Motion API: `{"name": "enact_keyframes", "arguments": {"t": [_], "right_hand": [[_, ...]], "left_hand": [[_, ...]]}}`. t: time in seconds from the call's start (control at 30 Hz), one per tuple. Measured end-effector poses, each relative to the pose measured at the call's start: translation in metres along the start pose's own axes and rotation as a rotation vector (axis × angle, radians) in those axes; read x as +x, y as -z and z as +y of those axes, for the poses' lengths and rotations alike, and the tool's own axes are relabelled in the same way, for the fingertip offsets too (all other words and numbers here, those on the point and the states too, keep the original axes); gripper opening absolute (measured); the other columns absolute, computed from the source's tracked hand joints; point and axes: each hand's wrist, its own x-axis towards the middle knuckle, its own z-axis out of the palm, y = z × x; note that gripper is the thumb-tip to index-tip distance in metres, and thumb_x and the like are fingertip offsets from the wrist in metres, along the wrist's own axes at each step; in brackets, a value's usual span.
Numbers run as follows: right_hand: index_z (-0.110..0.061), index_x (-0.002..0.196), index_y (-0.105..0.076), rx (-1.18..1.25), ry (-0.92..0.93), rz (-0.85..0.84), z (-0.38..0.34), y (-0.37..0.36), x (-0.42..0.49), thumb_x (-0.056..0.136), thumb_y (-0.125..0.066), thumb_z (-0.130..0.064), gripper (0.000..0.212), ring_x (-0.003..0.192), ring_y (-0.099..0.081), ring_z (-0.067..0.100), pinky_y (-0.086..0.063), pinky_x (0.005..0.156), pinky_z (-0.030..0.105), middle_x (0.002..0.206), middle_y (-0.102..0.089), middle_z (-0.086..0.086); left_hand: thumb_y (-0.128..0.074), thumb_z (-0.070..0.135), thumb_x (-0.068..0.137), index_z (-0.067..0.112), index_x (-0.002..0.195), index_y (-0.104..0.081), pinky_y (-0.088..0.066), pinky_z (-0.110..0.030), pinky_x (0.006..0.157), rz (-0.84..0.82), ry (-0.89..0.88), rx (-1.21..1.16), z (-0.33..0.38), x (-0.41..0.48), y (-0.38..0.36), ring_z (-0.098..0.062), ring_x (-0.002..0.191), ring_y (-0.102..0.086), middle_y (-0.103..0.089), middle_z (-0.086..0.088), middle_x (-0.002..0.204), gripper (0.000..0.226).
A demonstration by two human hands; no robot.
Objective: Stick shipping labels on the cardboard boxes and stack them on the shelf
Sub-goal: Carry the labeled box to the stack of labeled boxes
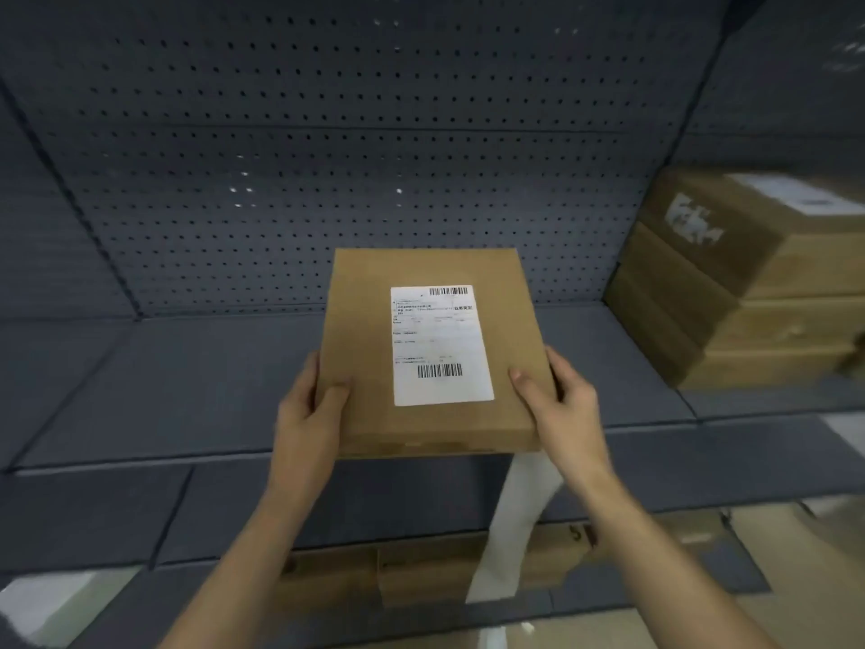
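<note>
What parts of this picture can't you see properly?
- Small print on the white shipping label: too tiny, head view.
- Stack of brown cardboard boxes: blurred, cut by the right edge.
- Underside of the flat brown cardboard box: faces away.
- Fingers under it: hidden by the box.

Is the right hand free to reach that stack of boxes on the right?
Probably not yet: the right hand and left hand both grip the labelled box. The way to the stack looks open along the shelf.

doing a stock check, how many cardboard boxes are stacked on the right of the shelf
3 brown cardboard boxes in one stack at the right end of the grey metal shelf: top, middle, bottom. The frame edge may hide more.
</note>
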Motion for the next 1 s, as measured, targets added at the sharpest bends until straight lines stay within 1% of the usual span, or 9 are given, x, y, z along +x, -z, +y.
{"name": "enact_keyframes", "arguments": {"t": [0.1,0.3,0.37,0.43,0.57,0.67,0.73,0.87,1.0], "right_hand": [[-0.029,0.128,-0.061,-0.033,-0.014,0.089,-0.003,0.023,-0.034,0.093,-0.066,-0.026,0.036,0.1,-0.066,0.0,-0.054,0.087,0.024,0.11,-0.071,-0.017],[-0.033,0.127,-0.061,-0.093,-0.037,0.294,-0.01,0.083,-0.106,0.094,-0.066,-0.027,0.034,0.101,-0.067,0.004,-0.053,0.085,0.029,0.109,-0.072,-0.017],[-0.03,0.129,-0.061,-0.098,-0.042,0.367,-0.009,0.11,-0.13,0.095,-0.064,-0.025,0.034,0.101,-0.067,0.004,-0.053,0.084,0.027,0.11,-0.072,-0.015],[-0.027,0.127,-0.062,-0.095,-0.042,0.436,-0.01,0.138,-0.152,0.096,-0.062,-0.023,0.032,0.098,-0.067,0.0,-0.05,0.078,0.019,0.109,-0.072,-0.015],[-0.032,0.117,-0.063,-0.089,-0.043,0.579,-0.008,0.206,-0.192,0.096,-0.062,-0.016,0.027,0.091,-0.066,-0.005,-0.047,0.072,0.009,0.102,-0.072,-0.022],[-0.031,0.122,-0.063,-0.096,-0.045,0.684,-0.002,0.267,-0.222,0.096,-0.062,-0.017,0.029,0.097,-0.067,0.0,-0.052,0.08,0.018,0.107,-0.072,-0.02],[-0.029,0.125,-0.061,-0.102,-0.052,0.737,0.003,0.311,-0.241,0.096,-0.061,-0.018,0.031,0.099,-0.067,0.001,-0.053,0.081,0.019,0.11,-0.071,-0.018],[-0.022,0.131,-0.061,-0.148,-0.072,0.814,0.015,0.398,-0.275,0.096,-0.061,-0.021,0.035,0.101,-0.067,0.004,-0.05,0.079,0.015,0.113,-0.071,-0.012],[-0.021,0.13,-0.062,-0.183,-0.088,0.874,0.024,0.472,-0.299,0.096,-0.061,-0.019,0.034,0.097,-0.065,-0.004,-0.045,0.073,0.006,0.113,-0.071,-0.012]], "left_hand": [[-0.047,0.016,0.102,0.043,0.128,-0.05,-0.044,0.001,0.073,-0.076,-0.014,-0.021,0.0,-0.017,-0.009,0.021,0.096,-0.058,-0.063,0.044,0.101,0.038],[-0.046,0.012,0.101,0.039,0.136,-0.049,-0.042,0.002,0.075,-0.282,-0.038,-0.033,0.009,-0.06,-0.048,0.022,0.096,-0.056,-0.061,0.046,0.101,0.044],[-0.045,0.012,0.1,0.038,0.136,-0.051,-0.045,-0.005,0.077,-0.363,-0.044,-0.03,0.015,-0.077,-0.071,0.016,0.096,-0.059,-0.064,0.037,0.105,0.045],[-0.045,0.015,0.1,0.036,0.138,-0.052,-0.048,-0.017,0.08,-0.446,-0.043,-0.036,0.02,-0.094,-0.098,0.004,0.099,-0.062,-0.067,0.024,0.112,0.044],[-0.046,0.018,0.1,0.035,0.143,-0.047,-0.046,-0.02,0.079,-0.581,-0.038,-0.045,0.032,-0.134,-0.166,-0.004,0.105,-0.061,-0.064,0.013,0.123,0.046],[-0.047,0.022,0.101,0.035,0.147,-0.04,-0.043,-0.01,0.076,-0.652,-0.049,-0.04,0.045,-0.17,-0.227,0.005,0.106,-0.058,-0.06,0.021,0.124,0.049],[-0.047,0.022,0.101,0.037,0.148,-0.04,-0.041,-0.013,0.076,-0.701,-0.064,-0.032,0.055,-0.197,-0.268,0.006,0.104,-0.056,-0.058,0.027,0.119,0.049],[-0.048,0.026,0.1,0.045,0.14,-0.046,-0.045,-0.023,0.083,-0.805,-0.061,-0.026,0.067,-0.249,-0.348,0.002,0.106,-0.059,-0.063,0.028,0.116,0.044],[-0.049,0.023,0.1,0.057,0.122,-0.048,-0.042,-0.019,0.079,-0.865,-0.052,-0.015,0.08,-0.295,-0.416,0.018,0.092,-0.058,-0.062,0.044,0.098,0.041]]}}
